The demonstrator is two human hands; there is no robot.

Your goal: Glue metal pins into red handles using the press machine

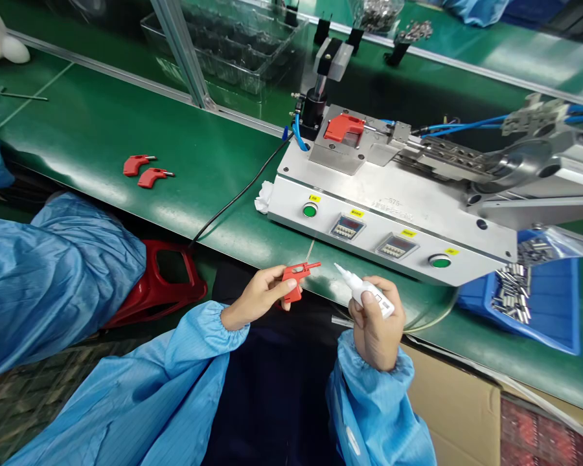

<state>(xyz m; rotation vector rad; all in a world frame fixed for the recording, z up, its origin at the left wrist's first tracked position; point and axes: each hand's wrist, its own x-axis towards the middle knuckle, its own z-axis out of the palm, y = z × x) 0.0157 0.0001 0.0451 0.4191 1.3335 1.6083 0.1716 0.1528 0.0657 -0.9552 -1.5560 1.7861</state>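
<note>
My left hand (258,299) pinches a small red plastic handle part (295,279) just off the near edge of the green bench; the part's nozzle end points right. My right hand (376,327) is wrapped round a small white glue bottle (364,292), its tip aimed left toward the red part, a short gap between them. Both arms wear blue sleeves. Another red handle part (342,127) sits in the metal fixture on top of the grey press machine (393,213).
Two finished red parts (146,171) lie on the green bench (102,123) at left. A blue tray (544,304) of small metal tubes stands right. A co-worker's blue sleeve (53,272) and a red stool (160,285) are at left. A cardboard box (457,401) sits below.
</note>
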